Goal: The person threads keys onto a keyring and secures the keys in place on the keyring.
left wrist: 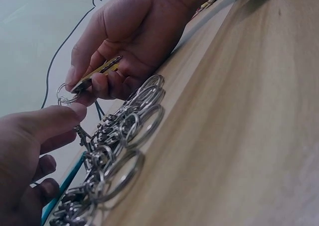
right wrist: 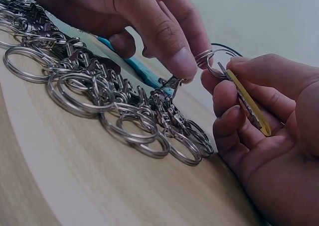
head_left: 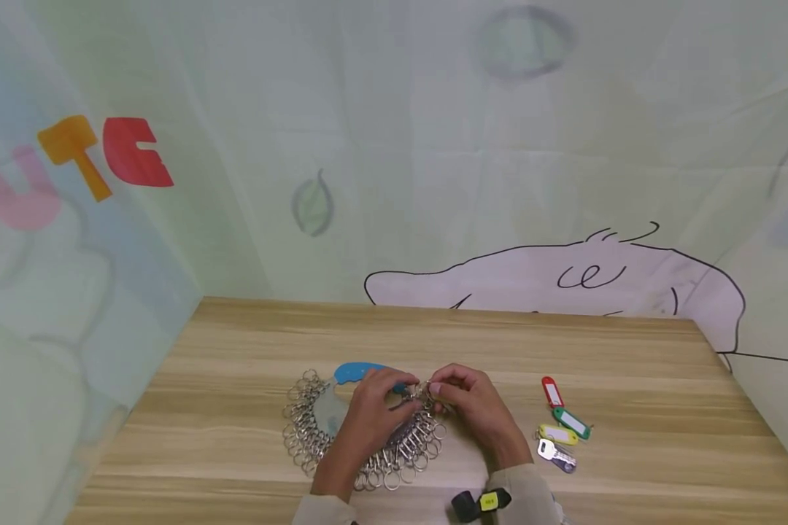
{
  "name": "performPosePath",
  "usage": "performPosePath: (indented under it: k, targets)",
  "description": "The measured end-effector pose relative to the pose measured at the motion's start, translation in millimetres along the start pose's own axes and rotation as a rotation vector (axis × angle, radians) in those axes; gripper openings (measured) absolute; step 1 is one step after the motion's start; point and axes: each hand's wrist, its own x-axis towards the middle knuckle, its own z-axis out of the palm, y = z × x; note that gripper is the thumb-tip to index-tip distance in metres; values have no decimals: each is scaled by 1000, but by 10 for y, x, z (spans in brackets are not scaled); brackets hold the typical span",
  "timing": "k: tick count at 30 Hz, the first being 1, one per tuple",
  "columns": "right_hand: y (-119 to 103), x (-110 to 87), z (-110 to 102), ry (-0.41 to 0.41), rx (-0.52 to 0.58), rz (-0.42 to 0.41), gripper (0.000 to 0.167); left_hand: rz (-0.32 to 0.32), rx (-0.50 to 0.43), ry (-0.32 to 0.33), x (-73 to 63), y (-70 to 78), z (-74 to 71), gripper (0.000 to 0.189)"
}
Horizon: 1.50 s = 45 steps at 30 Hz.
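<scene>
Attachment looks like the current step: left hand [head_left: 376,408] pinches a split ring [right wrist: 203,59] over the clasp bunch [right wrist: 104,94], right hand [head_left: 474,407] grips a yellow tag [right wrist: 254,108] beside it (key [right wrist: 244,97] apparently alongside), and the next move likely calls for parting the coils.

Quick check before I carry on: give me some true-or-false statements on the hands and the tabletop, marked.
1. The left hand pinches a metal ring close to the right hand. True.
2. The right hand is empty. False: it holds a yellow piece.
3. The red tag lies farther from the person than the green tag. True.
4. Only tags lie on the table right of the hands. False: a silver key lies there too.
5. In the head view, the left hand partly covers the blue handle. True.
</scene>
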Motion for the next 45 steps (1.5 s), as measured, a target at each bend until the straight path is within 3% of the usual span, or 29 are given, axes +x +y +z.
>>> performPosePath:
  k: [12, 27, 45]
  targets:
    - [-26, 3, 3, -1, -17, 10, 13, 28, 18, 46, -3, 4, 2, 29]
    - [-37, 5, 16, -6, -20, 2, 14, 21, 0, 34, -6, 2, -18, 25]
    - [-9, 4, -1, -8, -37, -6, 15, 42, 2, 62, -10, -8, -5, 25]
